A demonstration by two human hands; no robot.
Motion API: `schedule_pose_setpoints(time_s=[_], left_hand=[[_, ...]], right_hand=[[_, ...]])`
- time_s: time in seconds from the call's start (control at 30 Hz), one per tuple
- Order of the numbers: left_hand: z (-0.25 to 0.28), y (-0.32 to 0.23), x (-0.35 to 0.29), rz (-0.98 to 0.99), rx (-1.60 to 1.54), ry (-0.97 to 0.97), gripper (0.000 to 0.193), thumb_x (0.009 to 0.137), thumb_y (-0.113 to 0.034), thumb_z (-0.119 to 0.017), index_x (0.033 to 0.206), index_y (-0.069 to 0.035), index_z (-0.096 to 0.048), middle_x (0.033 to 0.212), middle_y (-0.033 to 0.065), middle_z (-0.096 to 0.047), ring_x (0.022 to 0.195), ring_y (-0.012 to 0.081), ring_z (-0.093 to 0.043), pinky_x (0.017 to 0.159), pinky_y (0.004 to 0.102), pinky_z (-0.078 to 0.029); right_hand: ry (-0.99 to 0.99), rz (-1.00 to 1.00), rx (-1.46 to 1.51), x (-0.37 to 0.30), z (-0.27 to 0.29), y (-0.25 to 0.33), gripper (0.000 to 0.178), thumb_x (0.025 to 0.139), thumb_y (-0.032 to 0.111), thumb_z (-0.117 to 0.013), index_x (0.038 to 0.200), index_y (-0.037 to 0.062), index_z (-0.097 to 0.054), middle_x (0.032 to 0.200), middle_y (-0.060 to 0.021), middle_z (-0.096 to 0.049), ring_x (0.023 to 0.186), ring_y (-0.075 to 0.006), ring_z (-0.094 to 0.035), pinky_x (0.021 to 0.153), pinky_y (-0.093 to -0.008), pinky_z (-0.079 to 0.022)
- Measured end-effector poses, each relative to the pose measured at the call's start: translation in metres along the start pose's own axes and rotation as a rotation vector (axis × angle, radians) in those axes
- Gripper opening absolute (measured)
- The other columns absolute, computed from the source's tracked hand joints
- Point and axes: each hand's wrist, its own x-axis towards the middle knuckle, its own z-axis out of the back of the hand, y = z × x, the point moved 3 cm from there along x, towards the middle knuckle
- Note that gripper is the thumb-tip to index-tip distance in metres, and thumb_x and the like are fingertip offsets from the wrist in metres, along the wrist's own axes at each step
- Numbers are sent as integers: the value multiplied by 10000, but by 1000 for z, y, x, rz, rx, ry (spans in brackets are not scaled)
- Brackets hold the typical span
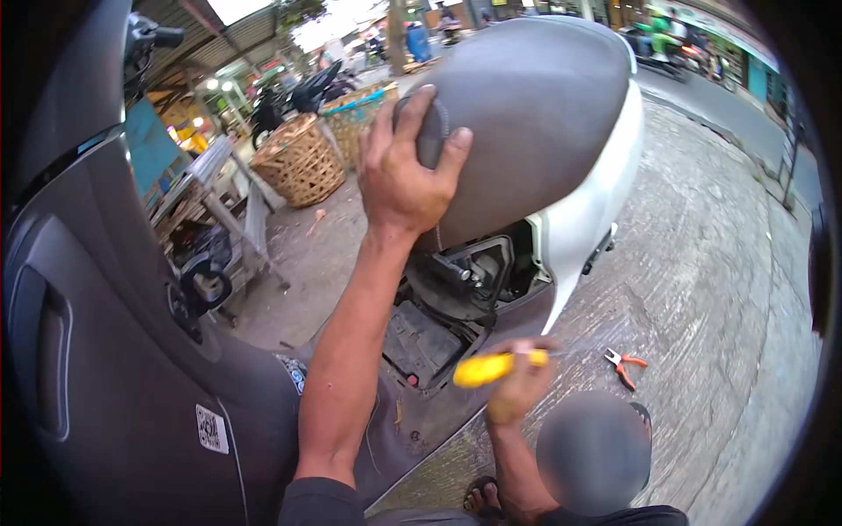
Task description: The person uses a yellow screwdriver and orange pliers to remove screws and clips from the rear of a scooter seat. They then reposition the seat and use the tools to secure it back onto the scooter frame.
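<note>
My left hand [399,171] lies on the front end of a scooter's dark brown seat [535,105], fingers and thumb spread over it. Below the seat, the scooter's body is opened up, showing a dark cavity [478,272] with metal parts inside. Low in the middle, my right hand [522,386] is closed round the yellow handle of a screwdriver [482,369]. Motion blurs this hand and tool; the thin shaft seems to point right, beside the white rear side panel [596,184]. On the ground to the right lie pliers [624,366] with orange handles.
The scooter's dark front shield [114,324] fills the left side. A footboard [425,346] spans the gap to the seat. Behind stand a woven basket [298,162] and a wooden bench [215,188]. Rough concrete [702,289] stretches right, toward a road with a passing motorbike [662,57].
</note>
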Motion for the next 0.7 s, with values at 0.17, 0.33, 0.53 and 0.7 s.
schedule_pose_setpoints(time_s=[0.17,0.33,0.53,0.7], left_hand=[[-2,-2,2,0,16,28,579,969,-495,-688,1402,-115,-634,1269,166,-666,1166,347,-643,1014,451,-500],[-1,1,8,58,56,111,644,929,-597,-699,1318,-88,-636,1143,208,-646,1114,358,-633,1013,471,-482],[1,11,59,125,32,317,796,869,-728,-665,1316,-70,-677,1243,238,-659,1144,389,-660,977,470,-523],[-14,-7,53,234,-36,288,698,878,-696,-646,1322,-163,-723,1251,194,-724,1137,362,-706,971,443,-539]], right_hand=[[999,-313,-1132,-49,-41,-93,512,998,501,-582,1199,38,-661,1052,-298,-725,992,-441,-723,860,-530,-564],[839,-247,-1100,-31,-49,-82,499,975,534,-614,1209,103,-710,1056,-237,-745,1002,-418,-727,885,-535,-558],[-15,-119,-1061,96,243,-77,299,898,151,-681,1158,21,-751,977,-191,-778,888,-297,-761,833,-424,-575],[54,-720,-2067,101,469,-124,699,926,123,-654,1564,164,-372,1616,-255,-368,1422,-430,-458,1074,-582,-462]])
